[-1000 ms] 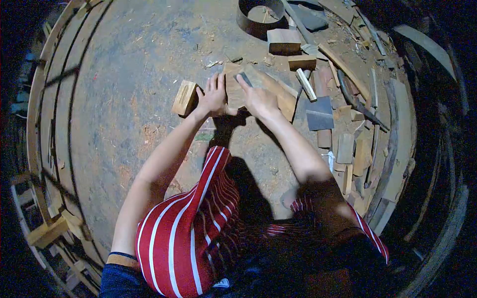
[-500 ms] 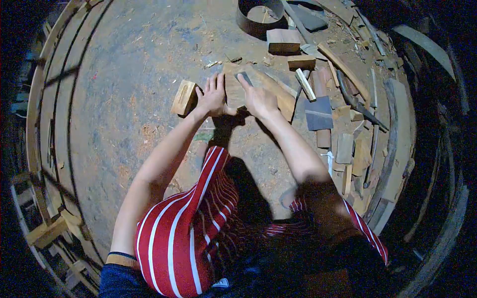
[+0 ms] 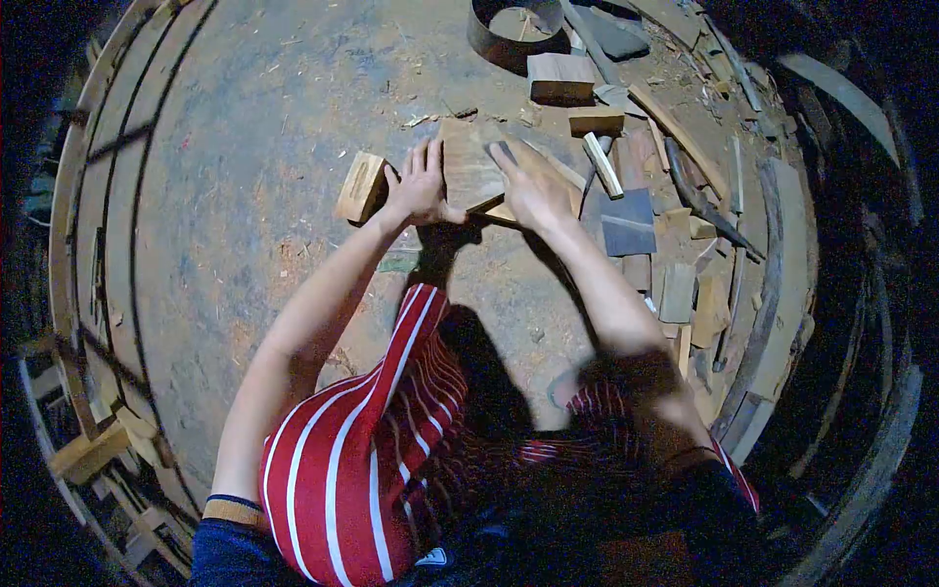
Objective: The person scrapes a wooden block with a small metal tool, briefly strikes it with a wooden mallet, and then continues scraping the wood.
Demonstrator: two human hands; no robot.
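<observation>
A flat light-brown wooden board (image 3: 469,161) lies on the ground in front of me. My left hand (image 3: 423,186) rests against its left edge, fingers stretched out and thumb at the near corner. My right hand (image 3: 536,196) is over the board's right part, its fingers pressing a small dark grey piece (image 3: 497,153) that looks like sandpaper onto the surface. What lies under the right palm is hidden. Just left of my left hand is a thick wooden block (image 3: 363,187). More pale wood (image 3: 548,161) shows beyond the right hand.
To the right lie a dark grey sheet (image 3: 628,223), a pale stick (image 3: 603,166), several wood offcuts and a dark curved tool (image 3: 699,201). A round metal ring (image 3: 516,44) and another wooden block (image 3: 560,78) stand at the back. Wooden rails (image 3: 93,245) line the left side.
My right hand has slid to the right across the board with the dark grey piece, uncovering more of the board's near edge. My left hand has stayed in place.
</observation>
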